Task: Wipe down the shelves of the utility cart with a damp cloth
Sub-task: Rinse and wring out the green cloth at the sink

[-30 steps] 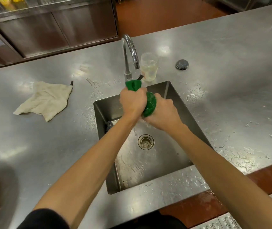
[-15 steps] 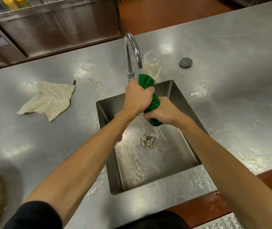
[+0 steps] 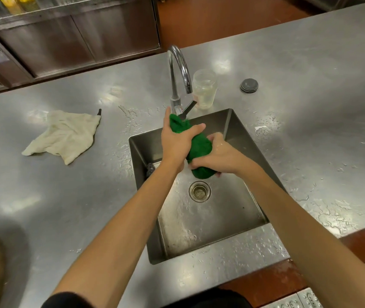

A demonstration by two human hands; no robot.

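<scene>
A bunched, wet green cloth point(image 3: 199, 147) is held over the steel sink point(image 3: 241, 132), below the curved tap point(image 3: 177, 70). My left hand point(image 3: 177, 143) wraps the cloth's upper end, fingers loosened and thumb across it. My right hand point(image 3: 221, 155) grips the cloth's lower end, just above the drain point(image 3: 199, 191). The cloth runs slantwise between both hands. No utility cart is in view.
A cream rag point(image 3: 65, 135) lies on the wet steel counter point(image 3: 310, 107) left of the sink. A clear jar point(image 3: 204, 88) stands behind the sink by the tap, and a dark round lid point(image 3: 249, 85) lies to its right. Steel cabinets point(image 3: 77, 41) stand beyond.
The twisted cloth has stretched out longer between my hands. My left hand's grip has loosened and my right hand has dropped lower toward the drain.
</scene>
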